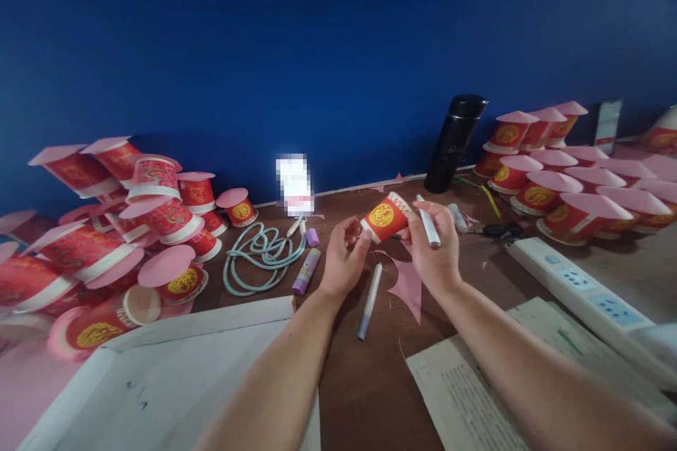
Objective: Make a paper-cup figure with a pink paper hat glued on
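Observation:
In the middle of the head view a red paper cup (385,219) with a yellow round emblem is held tilted above the table. My left hand (346,254) grips its white-rimmed end between thumb and fingers. A white marker (428,223) lies in the closed fingers of my right hand (438,246), whose fingertips are against the cup's other end. Dark zigzag marks show on the cup near that end. Below the hands, a second marker (369,301) with a blue-grey end lies on the table, beside a pink paper scrap (407,289).
Red cups with pink paper discs are piled at left (163,218) and stacked at right (534,197). A coiled cable (248,275), glue stick (307,271), lit phone (295,183), black bottle (455,144), scissors (500,230), power strip (587,289), printed sheets (465,394) and white box (174,380) surround the hands.

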The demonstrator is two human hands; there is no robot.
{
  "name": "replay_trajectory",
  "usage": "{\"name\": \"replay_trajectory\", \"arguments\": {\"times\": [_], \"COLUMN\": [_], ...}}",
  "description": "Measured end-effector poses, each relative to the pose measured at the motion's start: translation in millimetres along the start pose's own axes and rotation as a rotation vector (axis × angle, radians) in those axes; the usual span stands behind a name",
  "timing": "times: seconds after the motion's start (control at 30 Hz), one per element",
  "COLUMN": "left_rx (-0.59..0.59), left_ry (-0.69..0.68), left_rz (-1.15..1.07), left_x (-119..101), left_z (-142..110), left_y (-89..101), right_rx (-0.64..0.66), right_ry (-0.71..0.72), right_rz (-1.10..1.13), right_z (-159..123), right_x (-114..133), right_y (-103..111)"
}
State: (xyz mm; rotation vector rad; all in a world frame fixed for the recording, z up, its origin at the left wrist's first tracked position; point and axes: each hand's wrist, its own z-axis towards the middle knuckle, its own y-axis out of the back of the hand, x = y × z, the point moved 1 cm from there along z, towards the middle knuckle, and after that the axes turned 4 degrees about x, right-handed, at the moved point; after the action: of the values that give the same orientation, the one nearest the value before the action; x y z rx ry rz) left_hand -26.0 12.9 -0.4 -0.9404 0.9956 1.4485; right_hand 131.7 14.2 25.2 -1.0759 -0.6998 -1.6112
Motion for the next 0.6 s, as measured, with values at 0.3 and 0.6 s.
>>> {"name": "replay_trajectory", "arguments": {"times": [0.3, 0.6], "left_rx": [-0.285, -0.379], "left_ry": [0.162, 0.145], "left_rz": [-0.033, -0.061], "left_x": [2.4, -0.5], "left_z": [7.6, 10.8], "left_y": [11.4, 18.1], "right_rx": [-0.222, 0.354], "right_ry": [-0.148, -0.034], "right_rz": [0.309, -0.059], "right_z": [24.5, -17.2], "right_x": [9.0, -1.4], "right_y": [10.3, -6.1]}}
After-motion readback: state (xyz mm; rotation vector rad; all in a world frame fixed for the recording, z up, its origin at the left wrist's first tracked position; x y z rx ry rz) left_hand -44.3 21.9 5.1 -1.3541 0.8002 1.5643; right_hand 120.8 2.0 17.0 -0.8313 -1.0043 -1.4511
